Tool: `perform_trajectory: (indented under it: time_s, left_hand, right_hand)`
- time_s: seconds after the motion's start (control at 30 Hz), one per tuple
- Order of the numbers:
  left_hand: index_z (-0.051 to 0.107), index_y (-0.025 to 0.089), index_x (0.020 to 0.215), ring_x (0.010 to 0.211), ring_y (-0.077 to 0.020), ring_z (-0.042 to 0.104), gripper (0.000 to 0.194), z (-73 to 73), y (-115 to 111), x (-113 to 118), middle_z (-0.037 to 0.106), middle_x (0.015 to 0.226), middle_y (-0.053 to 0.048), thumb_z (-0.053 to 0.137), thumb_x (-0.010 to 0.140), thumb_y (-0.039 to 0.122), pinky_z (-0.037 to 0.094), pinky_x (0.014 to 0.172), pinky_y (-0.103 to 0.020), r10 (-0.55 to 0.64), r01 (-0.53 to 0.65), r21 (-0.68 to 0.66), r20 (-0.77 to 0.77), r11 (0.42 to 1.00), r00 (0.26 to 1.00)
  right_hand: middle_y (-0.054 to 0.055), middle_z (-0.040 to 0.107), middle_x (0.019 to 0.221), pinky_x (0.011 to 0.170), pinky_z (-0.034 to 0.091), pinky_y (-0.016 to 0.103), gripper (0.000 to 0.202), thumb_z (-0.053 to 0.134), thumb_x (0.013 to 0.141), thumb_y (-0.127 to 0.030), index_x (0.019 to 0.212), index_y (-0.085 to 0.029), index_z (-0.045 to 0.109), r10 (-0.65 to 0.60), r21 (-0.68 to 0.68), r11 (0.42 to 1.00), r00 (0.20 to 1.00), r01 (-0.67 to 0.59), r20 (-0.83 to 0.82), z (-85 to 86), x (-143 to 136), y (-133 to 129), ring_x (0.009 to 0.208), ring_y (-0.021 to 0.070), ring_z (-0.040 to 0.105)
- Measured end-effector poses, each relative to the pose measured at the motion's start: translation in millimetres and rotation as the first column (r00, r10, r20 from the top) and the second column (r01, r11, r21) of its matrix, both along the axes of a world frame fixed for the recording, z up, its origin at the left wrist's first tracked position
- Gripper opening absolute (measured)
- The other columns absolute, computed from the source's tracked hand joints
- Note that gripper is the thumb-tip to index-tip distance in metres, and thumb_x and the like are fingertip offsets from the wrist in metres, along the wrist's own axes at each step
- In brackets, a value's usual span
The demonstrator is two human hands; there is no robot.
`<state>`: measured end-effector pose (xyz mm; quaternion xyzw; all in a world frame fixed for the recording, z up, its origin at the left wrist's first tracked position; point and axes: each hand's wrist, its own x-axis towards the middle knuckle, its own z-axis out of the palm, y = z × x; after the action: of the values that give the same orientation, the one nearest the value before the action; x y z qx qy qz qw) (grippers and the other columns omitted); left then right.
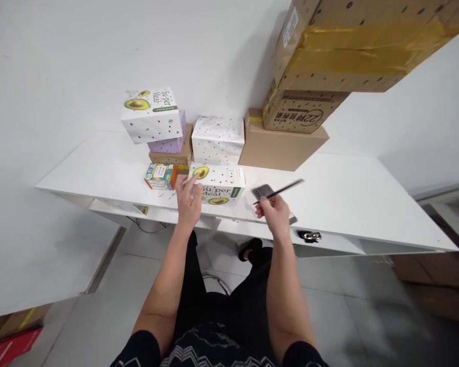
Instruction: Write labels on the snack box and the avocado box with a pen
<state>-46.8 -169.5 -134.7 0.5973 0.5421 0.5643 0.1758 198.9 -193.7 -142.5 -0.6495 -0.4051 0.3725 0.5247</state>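
A dark, zigzag-patterned shirt (218, 354) lies nearest the camera, above black trousers (248, 300). At ten o'clock on the white worktop (352, 199), a Su-per Meal box (153, 125) tops a lilac box (168, 146) and a brown carton (170, 157); a small, colourful box (158, 176) sits before them. The left hand (190, 204), its grip loose and unclenched, rests on the left end of the avocado-print carton (224, 178), just left of centre; this seems a steadying touch. A white speckled box (218, 140) stands behind. Towards three o'clock, the right hand (277, 211) pinches a black pen or pencil (290, 187) over a phone (263, 190). Bringing that tip to the carton would call for a reach towards nine o'clock. Large cardboard boxes (283, 148) are stacked at one o'clock against the white wall (176, 46); grey tiles (329, 285) cover the floor.
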Motion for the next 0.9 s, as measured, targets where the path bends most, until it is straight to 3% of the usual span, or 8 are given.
perform_trajectory:
  time_s: [0.1, 0.23, 0.37, 0.47, 0.9]
  left_hand:
    - [0.067, 0.028, 0.122, 0.135, -0.0264, 0.041, 0.048, -5.6, 0, 6, 0.044, 0.134, -0.011, 0.047, 0.093, 0.062, 0.037, 0.113, -0.045, -0.002, 0.002, -0.014, -0.011, 1.0, 1.0]
    - [0.067, 0.027, 0.118, 0.137, -0.0265, 0.038, 0.047, -10.2, 1, 8, 0.044, 0.131, -0.012, 0.048, 0.093, 0.062, 0.036, 0.115, -0.046, 0.022, -0.022, -0.01, -0.01, 1.0, 1.0]
    - [0.067, 0.025, 0.116, 0.134, -0.0262, 0.04, 0.047, -8.9, 2, 8, 0.045, 0.129, -0.012, 0.048, 0.093, 0.061, 0.038, 0.112, -0.045, 0.036, -0.036, 0.014, -0.04, 0.999, 0.999]
    - [0.066, 0.025, 0.117, 0.134, -0.0262, 0.04, 0.045, -7.4, 1, 8, 0.047, 0.128, -0.013, 0.048, 0.094, 0.059, 0.039, 0.111, -0.045, 0.042, -0.041, 0.017, -0.067, 0.999, 0.997]
    - [0.065, 0.026, 0.118, 0.135, -0.0257, 0.039, 0.041, -7.6, 0, 11, 0.045, 0.13, -0.012, 0.048, 0.095, 0.056, 0.039, 0.111, -0.044, 0.043, -0.042, 0.018, -0.078, 0.999, 0.996]
  right_hand:
    - [-0.006, 0.06, 0.057, 0.042, 0.041, 0.022, 0.022, 0.062, 0.078, -0.037, 0.08, -0.025, 0.044, 0.008, 0.291, 0.955, 0.974, 0.059, -0.225, 28.4, -5, -5, 0.044, 0.0115, 0.055]
    - [-0.004, 0.06, 0.061, 0.046, 0.044, 0.023, 0.016, 0.057, 0.084, -0.039, 0.084, -0.024, 0.051, 0.199, 0.485, 0.868, 0.969, -0.105, -0.147, 60.2, -31, 10, 0.048, 0.0111, 0.055]
    - [-0.003, 0.06, 0.064, 0.052, 0.045, 0.023, 0.021, 0.054, 0.088, -0.044, 0.083, -0.023, 0.055, 0.282, 0.415, 0.86, 0.954, -0.298, 0.102, 66.2, -57, 38, 0.055, 0.0115, 0.056]
    - [-0.005, 0.053, 0.058, 0.052, 0.039, 0.022, 0.02, 0.053, 0.089, -0.038, 0.076, -0.022, 0.053, 0.272, 0.358, 0.867, 0.93, -0.348, 0.246, 61.7, -66, 53, 0.052, 0.0104, 0.049]
    - [-0.004, 0.053, 0.055, 0.053, 0.037, 0.023, 0.018, 0.051, 0.087, -0.035, 0.076, -0.021, 0.055, 0.263, 0.301, 0.86, 0.864, -0.412, 0.43, 63.9, -70, 55, 0.049, 0.0115, 0.048]
